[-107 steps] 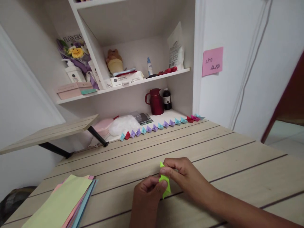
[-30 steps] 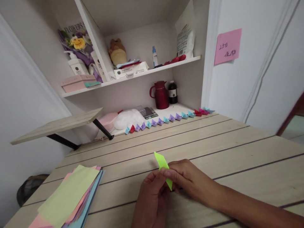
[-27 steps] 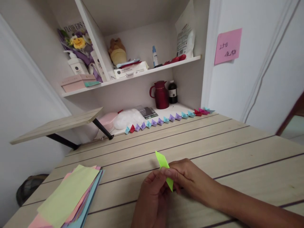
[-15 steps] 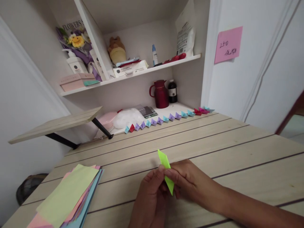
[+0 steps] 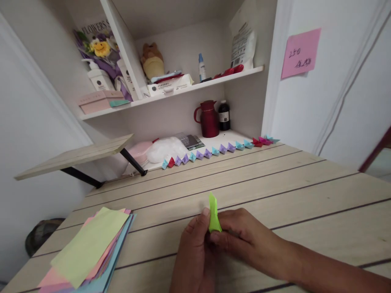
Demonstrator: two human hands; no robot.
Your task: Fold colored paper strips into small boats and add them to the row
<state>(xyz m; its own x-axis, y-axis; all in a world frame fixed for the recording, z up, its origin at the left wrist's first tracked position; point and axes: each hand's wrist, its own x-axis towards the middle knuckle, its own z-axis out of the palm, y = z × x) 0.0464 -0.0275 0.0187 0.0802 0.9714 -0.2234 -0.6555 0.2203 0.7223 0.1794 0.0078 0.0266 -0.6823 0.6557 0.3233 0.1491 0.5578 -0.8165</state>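
A small folded piece of bright green paper (image 5: 214, 215) stands upright between my two hands, above the middle of the wooden table. My left hand (image 5: 195, 240) pinches it from the left, thumb against its side. From the right, my right hand (image 5: 241, 232) grips its lower end, the thumb below and the fingers curled behind. The paper's lower end flares wider than its narrow top, and its underside is hidden by my fingers. At the table's back edge runs a row of folded paper boats (image 5: 207, 153) in blue, purple, red and pink.
A stack of coloured paper sheets (image 5: 91, 244) lies at the left. Behind it rises a small wooden shelf (image 5: 76, 156) on black legs. A red jug (image 5: 209, 120) and a dark bottle (image 5: 224, 116) stand in the cabinet. A pink note (image 5: 301, 53) hangs on the wall.
The green paper has turned more upright, and its lower end has spread wider. My right thumb has moved down to its lower end. The view has shifted slightly.
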